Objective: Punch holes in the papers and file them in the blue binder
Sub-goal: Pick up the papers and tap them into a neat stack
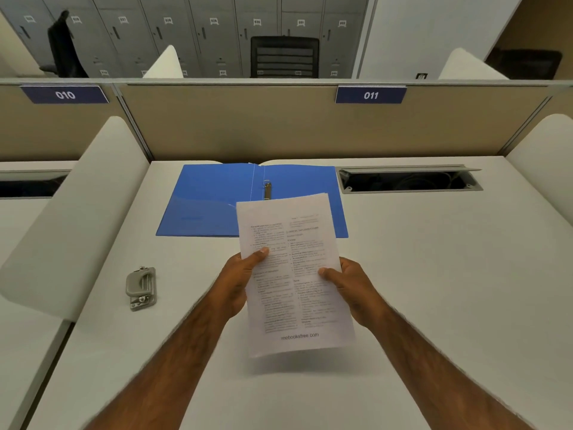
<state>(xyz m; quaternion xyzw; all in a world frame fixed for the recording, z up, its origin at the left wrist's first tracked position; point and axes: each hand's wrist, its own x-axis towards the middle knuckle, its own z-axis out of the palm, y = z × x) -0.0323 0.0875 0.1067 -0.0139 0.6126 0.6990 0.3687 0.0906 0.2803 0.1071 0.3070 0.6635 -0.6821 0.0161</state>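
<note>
A thin stack of printed white papers point(294, 274) is held above the desk, in front of me. My left hand point(238, 280) grips its left edge and my right hand point(353, 290) grips its right edge, thumbs on top. The blue binder point(210, 203) lies open and flat at the back of the desk, its metal rings point(267, 189) showing at the spine. The papers' top edge hides part of the binder's right half. A grey metal hole punch point(141, 288) sits on the desk to the left of my left hand, apart from it.
The white desk point(434, 274) has white rounded side dividers point(77, 212) at left and right and a beige partition point(279, 125) at the back. An open cable tray slot point(409, 180) lies at the back right, beside the binder.
</note>
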